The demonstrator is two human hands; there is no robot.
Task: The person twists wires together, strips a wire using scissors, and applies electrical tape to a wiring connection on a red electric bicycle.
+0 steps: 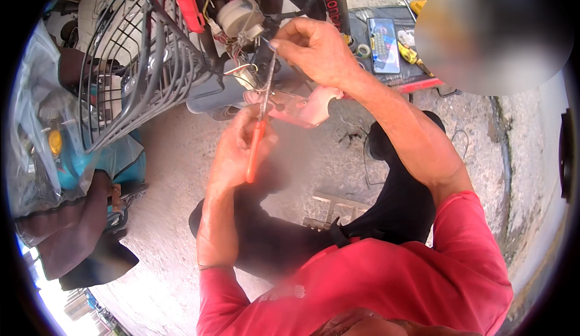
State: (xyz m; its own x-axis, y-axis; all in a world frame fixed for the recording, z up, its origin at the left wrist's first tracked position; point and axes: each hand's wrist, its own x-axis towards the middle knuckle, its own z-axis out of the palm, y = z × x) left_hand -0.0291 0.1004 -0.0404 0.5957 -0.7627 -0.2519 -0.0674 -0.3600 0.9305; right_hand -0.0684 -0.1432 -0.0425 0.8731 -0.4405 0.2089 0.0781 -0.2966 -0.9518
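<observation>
My left hand [238, 145] is closed round a long tool with an orange handle [256, 148] and a slim metal shaft [267, 82]. The shaft points up and away from me, its far end at my right fingertips; its exact kind I cannot make out. My right hand [308, 49] is closed in a pinch beside a cluster of loose wires [238, 46]. What sits between its fingers is too small to tell. Just left of it, a round, pale housing [240, 17] is mounted on the opened front of a scooter. Below the wires lies a pinkish-red curved panel [305, 107].
A black wire basket [136, 64] juts out at the left. Behind it stands a teal scooter [130, 161] under clear plastic. A phone [383, 46] and a tape roll [362, 50] lie on a dark, red-edged surface. A metal piece [341, 201] lies between my legs.
</observation>
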